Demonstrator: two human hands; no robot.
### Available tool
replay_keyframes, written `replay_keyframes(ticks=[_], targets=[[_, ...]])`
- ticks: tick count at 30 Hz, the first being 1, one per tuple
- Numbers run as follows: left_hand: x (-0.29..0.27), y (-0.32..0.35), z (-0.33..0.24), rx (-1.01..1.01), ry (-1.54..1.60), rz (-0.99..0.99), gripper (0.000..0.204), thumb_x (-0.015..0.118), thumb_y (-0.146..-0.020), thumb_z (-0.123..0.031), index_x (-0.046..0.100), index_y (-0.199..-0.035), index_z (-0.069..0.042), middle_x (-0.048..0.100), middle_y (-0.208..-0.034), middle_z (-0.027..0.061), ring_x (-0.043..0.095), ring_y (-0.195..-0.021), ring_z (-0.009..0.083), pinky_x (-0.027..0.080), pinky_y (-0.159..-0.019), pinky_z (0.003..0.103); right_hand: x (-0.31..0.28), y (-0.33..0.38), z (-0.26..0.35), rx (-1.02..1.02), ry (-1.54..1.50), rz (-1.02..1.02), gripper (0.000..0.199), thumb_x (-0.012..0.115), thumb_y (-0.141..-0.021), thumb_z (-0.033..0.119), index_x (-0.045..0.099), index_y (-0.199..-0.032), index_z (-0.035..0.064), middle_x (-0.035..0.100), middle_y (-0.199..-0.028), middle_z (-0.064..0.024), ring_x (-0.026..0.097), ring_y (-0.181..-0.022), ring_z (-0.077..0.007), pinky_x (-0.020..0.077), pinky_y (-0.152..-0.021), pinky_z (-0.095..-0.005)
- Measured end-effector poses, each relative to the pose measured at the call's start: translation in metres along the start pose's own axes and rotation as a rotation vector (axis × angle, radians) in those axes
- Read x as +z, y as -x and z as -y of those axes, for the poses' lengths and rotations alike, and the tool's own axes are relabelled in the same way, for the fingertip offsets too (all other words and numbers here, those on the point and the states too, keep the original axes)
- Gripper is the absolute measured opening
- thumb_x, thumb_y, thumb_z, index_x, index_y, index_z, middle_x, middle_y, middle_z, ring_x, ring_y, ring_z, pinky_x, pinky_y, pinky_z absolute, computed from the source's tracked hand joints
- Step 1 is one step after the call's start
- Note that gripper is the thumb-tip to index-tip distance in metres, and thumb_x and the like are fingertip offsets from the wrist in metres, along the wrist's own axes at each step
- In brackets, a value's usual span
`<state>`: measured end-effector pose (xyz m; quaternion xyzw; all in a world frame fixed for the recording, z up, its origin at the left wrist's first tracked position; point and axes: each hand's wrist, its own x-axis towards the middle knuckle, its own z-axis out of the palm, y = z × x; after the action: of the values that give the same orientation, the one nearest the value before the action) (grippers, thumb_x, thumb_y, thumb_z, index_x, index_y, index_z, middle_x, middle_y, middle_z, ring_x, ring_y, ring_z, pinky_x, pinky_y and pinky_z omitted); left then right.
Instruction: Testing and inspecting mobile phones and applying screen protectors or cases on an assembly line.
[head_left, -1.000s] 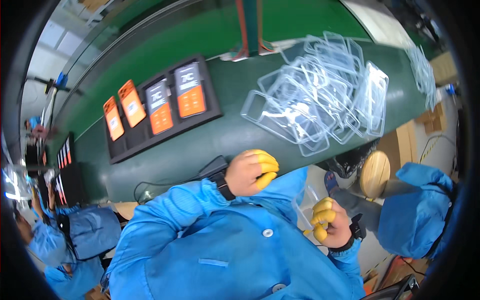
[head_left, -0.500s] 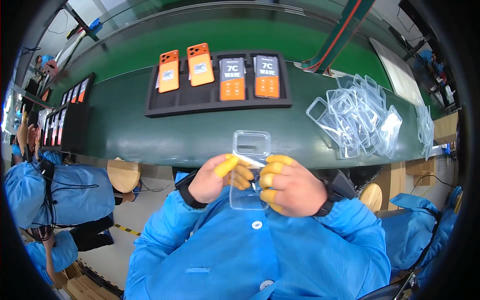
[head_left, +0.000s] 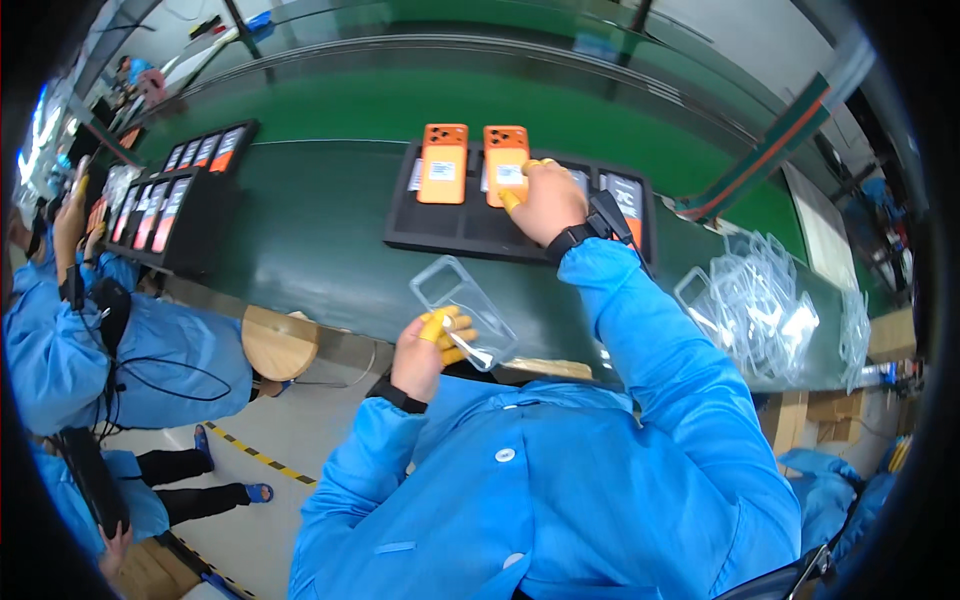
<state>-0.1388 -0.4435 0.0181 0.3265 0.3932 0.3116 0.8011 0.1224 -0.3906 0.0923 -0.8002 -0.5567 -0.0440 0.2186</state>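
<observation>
My left hand (head_left: 432,348), with yellow finger cots on its fingers, pinches a clear phone case (head_left: 462,288) by its lower part, tilted over the near edge of the green work surface. My right hand (head_left: 550,203) reaches forward to a black tray (head_left: 425,238) and grips the lower right side of an orange phone (head_left: 507,160) lying camera side up. Beside that one, a second orange phone (head_left: 443,165) rests in the tray with a white label on its back. A grey-and-orange boxed or screen-side-up phone (head_left: 628,205) sits at the tray's right, and my right hand partly hides another.
A heap of clear phone cases (head_left: 755,310) lies on the right of the green surface (head_left: 310,235). More black trays with phones (head_left: 160,215) stand at the left, near a co-worker in blue (head_left: 170,355). A green metal post (head_left: 770,150) rises behind the heap.
My right hand has let go of the clear case and moved forward to the orange phone. My left hand keeps the case, now tilted and shifted left. The head view has turned left.
</observation>
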Motion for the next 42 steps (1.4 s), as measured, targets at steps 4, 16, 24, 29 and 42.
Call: replay_keyframes(ticks=[4, 16, 24, 29, 42], targets=[[-0.009, -0.003, 0.006, -0.023, 0.048, 0.069, 0.032, 0.048, -0.101, -0.027, 0.055, -0.119, -0.001, 0.065, -0.110, 0.0147, 0.066, -0.099, 0.0262, 0.056, -0.082, 0.040, 0.048, -0.031, 0.003, 0.087, 0.153, -0.042, 0.053, 0.079, -0.067, 0.048, 0.069, -0.096, 0.0044, 0.063, -0.101, -0.0149, 0.059, -0.097, -0.0331, 0.0476, -0.085, -0.0434], [-0.011, -0.008, 0.005, -0.054, 0.005, 0.061, 0.035, 0.045, -0.103, -0.028, 0.052, -0.125, -0.002, 0.063, -0.115, 0.0148, 0.065, -0.104, 0.0271, 0.055, -0.082, 0.041, 0.035, -0.040, 0.012, 0.140, 0.234, 0.097, 0.046, 0.072, -0.073, 0.037, 0.065, -0.102, 0.0023, 0.060, -0.106, -0.0175, 0.060, -0.097, -0.0351, 0.0490, -0.082, -0.0440], [0.003, 0.001, -0.003, 0.006, -0.059, -0.024, 0.040, 0.045, -0.102, -0.029, 0.047, -0.132, -0.002, 0.062, -0.116, 0.0134, 0.065, -0.096, 0.0235, 0.055, -0.077, 0.039, 0.016, -0.032, -0.045, 0.263, -0.244, -0.026, 0.028, 0.059, -0.082, 0.018, 0.064, -0.104, 0.0016, 0.068, -0.097, -0.0230, 0.066, -0.093, -0.0388, 0.0514, -0.082, -0.0465], [0.014, -0.003, -0.005, 0.042, -0.040, -0.044, 0.035, 0.047, -0.102, -0.021, 0.046, -0.136, -0.012, 0.062, -0.114, 0.0132, 0.065, -0.096, 0.0237, 0.056, -0.079, 0.036, -0.008, 0.013, -0.063, 0.266, -1.027, 0.079, 0.028, 0.051, -0.092, 0.003, 0.059, -0.117, -0.0042, 0.068, -0.101, -0.0119, 0.065, -0.092, -0.0190, 0.0508, -0.082, -0.0293], [0.089, 0.001, -0.014, 0.141, -0.066, 0.325, 0.027, 0.048, -0.101, -0.011, 0.051, -0.126, -0.003, 0.061, -0.119, 0.0087, 0.062, -0.108, 0.0209, 0.051, -0.093, 0.036, -0.088, 0.151, -0.050, 0.372, -1.546, 0.629, 0.032, 0.041, -0.099, 0.003, 0.050, -0.129, -0.0042, 0.063, -0.118, -0.0111, 0.062, -0.106, -0.0162, 0.0491, -0.094, -0.0307]])
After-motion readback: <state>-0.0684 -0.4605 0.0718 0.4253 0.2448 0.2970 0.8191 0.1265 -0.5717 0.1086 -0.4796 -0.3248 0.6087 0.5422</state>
